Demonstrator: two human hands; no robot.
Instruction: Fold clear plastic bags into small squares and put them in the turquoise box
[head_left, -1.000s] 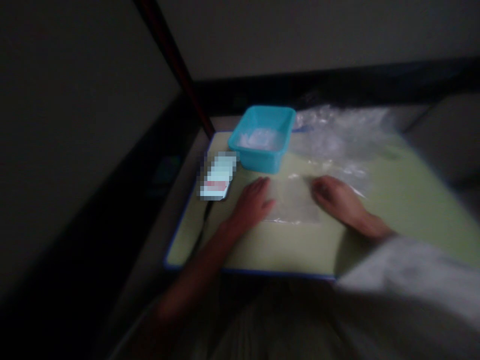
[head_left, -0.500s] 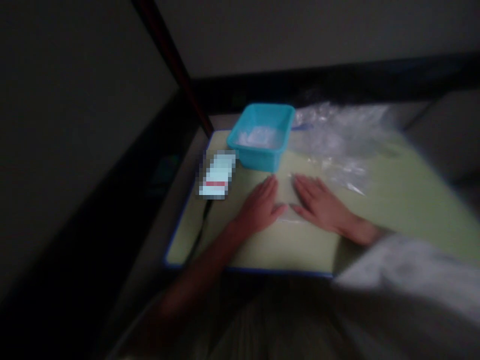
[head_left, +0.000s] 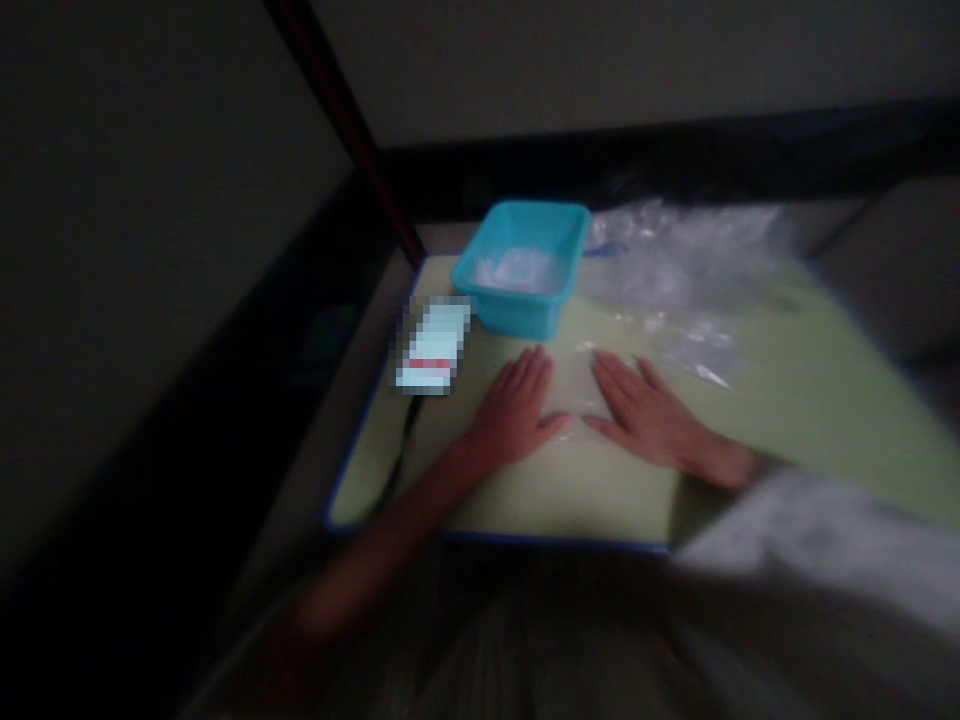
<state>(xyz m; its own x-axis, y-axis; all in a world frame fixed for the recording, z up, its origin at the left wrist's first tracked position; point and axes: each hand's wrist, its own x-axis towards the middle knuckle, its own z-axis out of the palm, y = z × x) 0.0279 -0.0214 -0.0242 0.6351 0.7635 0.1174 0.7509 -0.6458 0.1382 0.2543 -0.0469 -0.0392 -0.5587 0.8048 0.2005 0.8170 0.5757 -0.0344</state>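
Note:
A small clear plastic bag [head_left: 576,388] lies flat on the pale yellow-green table [head_left: 555,500]. My left hand [head_left: 517,408] rests palm down on the bag's left side, fingers stretched out. On its right side my right hand [head_left: 641,410] is pressed flat too, the thumbs pointing at each other across a narrow gap. Both palms cover parts of the bag, so its side edges are hidden. Just beyond the hands stands a turquoise plastic basket [head_left: 517,312] with whitish clear material [head_left: 521,268] inside, too blurred to name.
A heap of crumpled clear plastic [head_left: 675,265] spreads over the back right of the table. At the left lies a lit phone [head_left: 435,345], pixelated, with a black cord [head_left: 405,440] running toward the front edge. A dark red pole [head_left: 360,140] rises behind the far left corner.
My hands have slid slightly apart over the clear bag, the right one a little to the right. More of the bag shows between them. The basket and phone stay in place.

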